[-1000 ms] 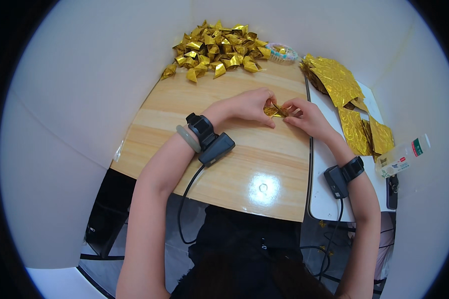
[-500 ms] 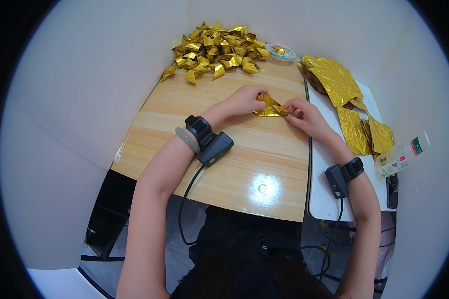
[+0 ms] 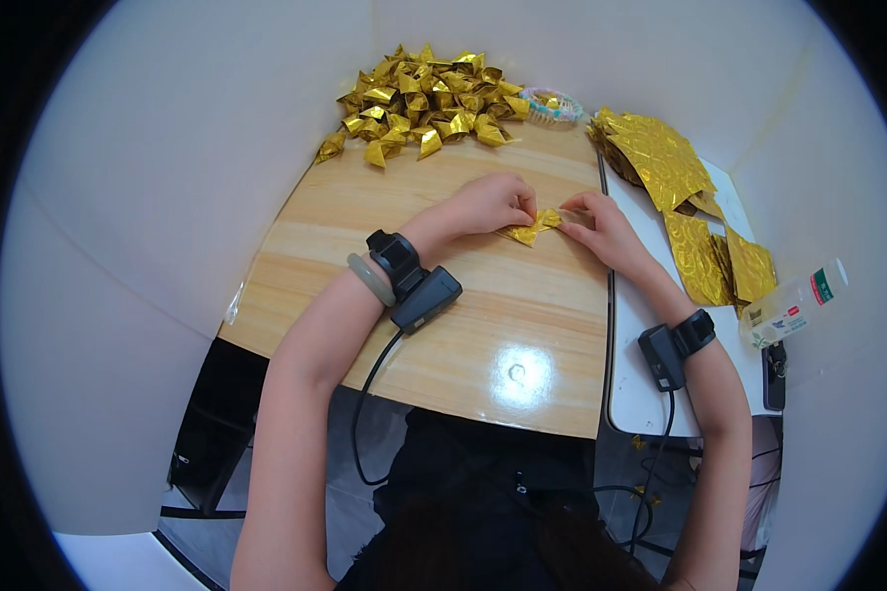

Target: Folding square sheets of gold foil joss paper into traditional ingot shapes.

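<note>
A small piece of gold foil paper (image 3: pixel 528 232), partly folded, lies on the wooden tabletop (image 3: pixel 414 315) between my hands. My left hand (image 3: pixel 498 204) pinches its left side, fingers and thumb closed on the paper. At its right end, my right hand (image 3: pixel 603 229) grips the paper's edge between thumb and fingers. Fingers cover parts of the folds. Beyond my hands, a heap of folded gold paper pieces (image 3: pixel 424 98) rests against the back wall.
Right of the heap is a pastel-coloured basket (image 3: pixel 552 106). On the white side table (image 3: pixel 646 394) lie stacks of flat gold paper (image 3: pixel 655 158), a clear plastic bottle (image 3: pixel 793 303) and a dark object (image 3: pixel 775 379). Cables run from the black wrist devices (image 3: pixel 427 297). White walls stand close on both sides.
The gold paper has turned and now looks narrower and more folded. My left hand has shifted slightly nearer and right; my right hand has moved slightly left.
</note>
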